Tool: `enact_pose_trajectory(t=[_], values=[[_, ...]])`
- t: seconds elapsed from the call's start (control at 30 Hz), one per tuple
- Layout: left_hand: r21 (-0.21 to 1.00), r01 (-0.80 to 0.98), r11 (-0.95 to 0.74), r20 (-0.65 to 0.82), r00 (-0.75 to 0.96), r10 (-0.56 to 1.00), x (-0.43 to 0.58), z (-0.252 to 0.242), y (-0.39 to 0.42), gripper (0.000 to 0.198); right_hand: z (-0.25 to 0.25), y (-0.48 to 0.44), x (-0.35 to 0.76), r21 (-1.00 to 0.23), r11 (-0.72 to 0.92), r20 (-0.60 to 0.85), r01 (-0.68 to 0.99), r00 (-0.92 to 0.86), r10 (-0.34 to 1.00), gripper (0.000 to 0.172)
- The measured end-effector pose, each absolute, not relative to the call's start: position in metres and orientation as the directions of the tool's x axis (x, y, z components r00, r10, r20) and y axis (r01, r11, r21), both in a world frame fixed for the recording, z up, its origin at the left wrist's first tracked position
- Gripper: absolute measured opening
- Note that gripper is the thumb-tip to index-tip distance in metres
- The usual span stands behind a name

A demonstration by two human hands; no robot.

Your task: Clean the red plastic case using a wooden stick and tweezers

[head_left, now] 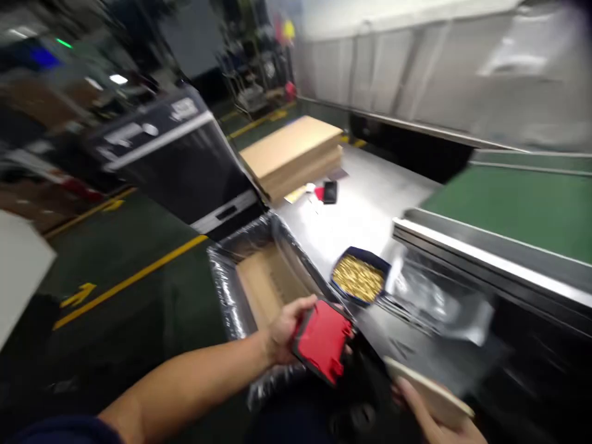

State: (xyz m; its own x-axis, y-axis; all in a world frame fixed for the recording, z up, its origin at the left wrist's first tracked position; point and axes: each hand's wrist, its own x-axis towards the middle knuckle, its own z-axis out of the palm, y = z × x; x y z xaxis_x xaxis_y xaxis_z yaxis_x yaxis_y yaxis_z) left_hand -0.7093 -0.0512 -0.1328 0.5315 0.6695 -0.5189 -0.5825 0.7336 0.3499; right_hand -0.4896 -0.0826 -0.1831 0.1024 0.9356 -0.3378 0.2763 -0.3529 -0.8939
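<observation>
My left hand (287,330) grips a red plastic case with a black rim (322,340) at its edge, holding it over a foil-lined carton (231,290). My right hand (428,414) is low at the bottom right, holding a flat beige cardboard sheet (432,391) by its edge. The sheet is tilted and blurred. The carton has a cardboard bottom (268,283), and my left forearm and the red case hide its near part. A dark object below the case is hard to make out.
A steel table (356,216) holds a stack of cardboard sheets (291,157) and a blue tray of small brass parts (358,277). Clear plastic bags (439,302) lie to the right. A green conveyor belt (518,209) runs along the right. A black machine (171,154) stands left.
</observation>
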Motion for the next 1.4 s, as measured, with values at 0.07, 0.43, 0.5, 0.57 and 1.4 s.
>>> enact_pose_trajectory(t=[0.07,0.43,0.5,0.57,1.4], values=[[0.307,-0.577,0.757,-0.506,0.575,0.643,-0.698,-0.122,-0.055,0.061,-0.164,-0.120,-0.460,-0.893,-0.365,-0.340,0.261,0.137,0.930,0.047],[0.414,-0.459,0.786,-0.649,0.457,0.608,-0.621,-0.103,-0.093,0.069,-0.098,-0.143,-0.419,-0.954,0.257,0.214,0.154,-0.248,0.945,0.026],[0.459,-0.434,0.776,-0.647,0.435,0.626,-0.616,-0.100,-0.095,0.063,-0.097,-0.143,-0.413,-0.945,0.281,0.229,0.168,-0.273,0.934,0.027],[0.461,-0.435,0.773,-0.641,0.439,0.630,-0.612,-0.097,-0.096,0.057,-0.097,-0.144,-0.408,-0.932,0.280,0.223,0.231,-0.244,0.944,0.024],[0.521,-0.482,0.705,-0.629,0.341,0.698,-0.613,-0.098,-0.095,0.058,-0.091,-0.149,-0.443,-0.871,0.255,0.254,0.420,-0.060,0.965,0.019]])
